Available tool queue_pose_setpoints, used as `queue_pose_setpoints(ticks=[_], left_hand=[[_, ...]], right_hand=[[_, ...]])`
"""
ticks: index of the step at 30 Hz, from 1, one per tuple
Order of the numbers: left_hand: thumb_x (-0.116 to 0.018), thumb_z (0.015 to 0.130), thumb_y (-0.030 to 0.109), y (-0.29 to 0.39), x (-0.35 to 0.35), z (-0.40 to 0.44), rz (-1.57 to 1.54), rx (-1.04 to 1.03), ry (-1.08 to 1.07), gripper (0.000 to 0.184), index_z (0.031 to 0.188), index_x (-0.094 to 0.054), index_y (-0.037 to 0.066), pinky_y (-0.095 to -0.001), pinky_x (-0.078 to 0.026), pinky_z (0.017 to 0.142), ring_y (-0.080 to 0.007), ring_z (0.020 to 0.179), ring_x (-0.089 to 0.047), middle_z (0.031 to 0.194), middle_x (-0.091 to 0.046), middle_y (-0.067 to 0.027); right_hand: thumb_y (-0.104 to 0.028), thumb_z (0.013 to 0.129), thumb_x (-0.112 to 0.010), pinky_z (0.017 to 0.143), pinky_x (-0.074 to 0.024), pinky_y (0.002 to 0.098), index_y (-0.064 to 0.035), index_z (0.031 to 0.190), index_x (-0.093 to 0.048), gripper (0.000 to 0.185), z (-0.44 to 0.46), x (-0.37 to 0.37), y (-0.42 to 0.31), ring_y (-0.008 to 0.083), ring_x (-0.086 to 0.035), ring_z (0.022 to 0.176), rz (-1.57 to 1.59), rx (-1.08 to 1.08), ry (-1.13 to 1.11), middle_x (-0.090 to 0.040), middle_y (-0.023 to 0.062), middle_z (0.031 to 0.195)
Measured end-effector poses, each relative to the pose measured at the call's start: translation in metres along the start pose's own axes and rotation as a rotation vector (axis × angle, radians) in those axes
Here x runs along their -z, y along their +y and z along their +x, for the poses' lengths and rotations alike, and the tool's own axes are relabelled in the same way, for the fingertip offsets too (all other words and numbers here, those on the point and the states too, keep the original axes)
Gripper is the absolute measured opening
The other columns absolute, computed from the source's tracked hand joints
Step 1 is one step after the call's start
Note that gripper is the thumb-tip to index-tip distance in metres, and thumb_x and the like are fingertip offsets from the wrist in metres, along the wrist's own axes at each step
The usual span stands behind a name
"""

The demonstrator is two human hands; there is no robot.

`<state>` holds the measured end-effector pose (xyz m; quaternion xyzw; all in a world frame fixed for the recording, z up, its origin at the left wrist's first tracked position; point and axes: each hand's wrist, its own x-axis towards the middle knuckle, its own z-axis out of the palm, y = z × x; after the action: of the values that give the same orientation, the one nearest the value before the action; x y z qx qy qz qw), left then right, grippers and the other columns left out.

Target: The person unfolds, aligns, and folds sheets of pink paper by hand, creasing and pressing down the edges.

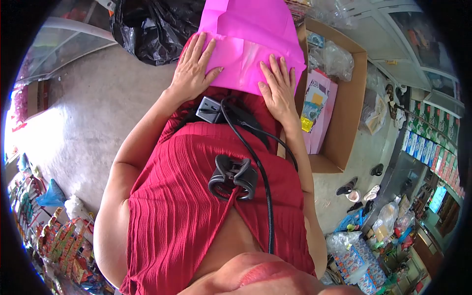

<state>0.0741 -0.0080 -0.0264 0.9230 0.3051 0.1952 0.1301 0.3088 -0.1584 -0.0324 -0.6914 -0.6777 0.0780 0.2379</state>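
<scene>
Left hand (192, 73) and right hand (279, 93) flat, palm down; fingers (198, 46) forward, thumbs (214, 75) inward, forearms (150, 123) extended.

Two hands (192, 73) rest on one pink sheet (265, 32); one black plastic bag (156, 37) lies left of that sheet, one open cardboard box (344, 120) right, one grey ported device (210, 110) below.

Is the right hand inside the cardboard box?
No: the right hand lies with its fingers spread on the pink sheet, and the box is off to its right.
</scene>
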Motion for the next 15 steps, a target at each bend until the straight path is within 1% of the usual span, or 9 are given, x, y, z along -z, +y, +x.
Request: queue_pose_setpoints(ticks=[3,4,7,8,11,12,13,14,15], left_hand=[[-0.057,0.093,0.036,-0.001,0.001,-0.002,0.022,-0.013,0.006,0.071,0.149,-0.030,0.002,-0.0471,-0.020,0.118,-0.0425,0.144,-0.020,0.155,-0.022,-0.0270],[-0.058,0.092,0.036,0.001,0.000,-0.003,0.007,-0.009,0.025,0.072,0.149,-0.031,0.002,-0.0473,-0.020,0.118,-0.0426,0.144,-0.020,0.155,-0.022,-0.0268],[-0.059,0.092,0.037,0.002,0.000,-0.003,0.010,-0.014,0.016,0.072,0.149,-0.032,0.002,-0.0474,-0.021,0.118,-0.0426,0.144,-0.020,0.155,-0.022,-0.0264],[-0.059,0.092,0.038,0.003,0.001,-0.002,0.001,-0.015,0.014,0.072,0.148,-0.032,0.003,-0.0473,-0.021,0.117,-0.0427,0.144,-0.020,0.155,-0.021,-0.0262],[-0.058,0.093,0.040,0.003,0.002,-0.001,0.019,-0.024,0.016,0.071,0.149,-0.033,0.004,-0.0473,-0.022,0.117,-0.0428,0.144,-0.020,0.155,-0.021,-0.0263],[-0.057,0.093,0.041,0.005,0.005,-0.002,0.003,-0.025,0.017,0.071,0.149,-0.033,0.005,-0.0473,-0.022,0.117,-0.0427,0.144,-0.020,0.155,-0.020,-0.0258],[-0.057,0.093,0.041,0.005,0.007,-0.002,0.003,-0.019,0.011,0.071,0.149,-0.033,0.005,-0.0473,-0.022,0.117,-0.0427,0.144,-0.020,0.155,-0.020,-0.0258],[-0.058,0.093,0.041,0.006,0.009,-0.004,-0.012,-0.020,0.008,0.071,0.148,-0.034,0.005,-0.0476,-0.022,0.117,-0.0425,0.144,-0.020,0.155,-0.021,-0.0250],[-0.059,0.092,0.041,0.008,0.011,-0.006,-0.029,-0.023,0.004,0.071,0.148,-0.034,0.006,-0.0479,-0.022,0.117,-0.0423,0.144,-0.020,0.156,-0.021,-0.0243]], right_hand=[[-0.036,0.099,-0.047,0.116,-0.0102,0.0589,-0.0161,0.146,-0.042,0.051,-0.003,0.011,0.008,0.0364,-0.019,0.146,0.069,-0.059,0.174,-0.027,0.0111,0.158],[-0.035,0.101,-0.043,0.116,-0.0099,0.0584,-0.0146,0.149,-0.038,0.052,-0.007,0.004,0.017,0.0384,-0.016,0.147,0.031,-0.145,0.150,-0.024,0.0122,0.159],[-0.035,0.102,-0.039,0.116,-0.0098,0.0583,-0.0140,0.151,-0.032,0.054,-0.010,-0.011,0.023,0.0396,-0.013,0.147,0.139,-0.179,0.162,-0.020,0.0127,0.160],[-0.040,0.102,-0.038,0.116,-0.0092,0.0584,-0.0158,0.152,-0.029,0.056,-0.010,-0.011,0.026,0.0383,-0.012,0.148,0.129,-0.175,0.141,-0.017,0.0142,0.160],[-0.042,0.102,-0.041,0.118,-0.0102,0.0533,-0.0109,0.152,-0.029,0.061,-0.001,0.007,0.035,0.0370,-0.013,0.148,0.228,-0.244,0.199,-0.018,0.0166,0.160],[-0.042,0.100,-0.049,0.118,-0.0165,0.0463,-0.0026,0.150,-0.029,0.066,0.007,0.010,0.051,0.0349,-0.021,0.146,0.375,-0.256,0.315,-0.025,0.0208,0.157],[-0.038,0.098,-0.056,0.116,-0.0236,0.0416,0.0045,0.146,-0.032,0.068,0.020,0.035,0.036,0.0324,-0.030,0.143,0.550,-0.408,0.389,-0.030,0.0229,0.153],[-0.037,0.095,-0.061,0.112,-0.0306,0.0406,0.0054,0.144,-0.033,0.071,0.026,0.033,0.063,0.0297,-0.042,0.134,0.640,-0.494,0.496,-0.044,0.0216,0.144],[-0.037,0.095,-0.061,0.112,-0.0306,0.0406,0.0054,0.144,-0.033,0.071,0.033,0.039,0.070,0.0297,-0.042,0.134,0.641,-0.506,0.493,-0.044,0.0216,0.144]])
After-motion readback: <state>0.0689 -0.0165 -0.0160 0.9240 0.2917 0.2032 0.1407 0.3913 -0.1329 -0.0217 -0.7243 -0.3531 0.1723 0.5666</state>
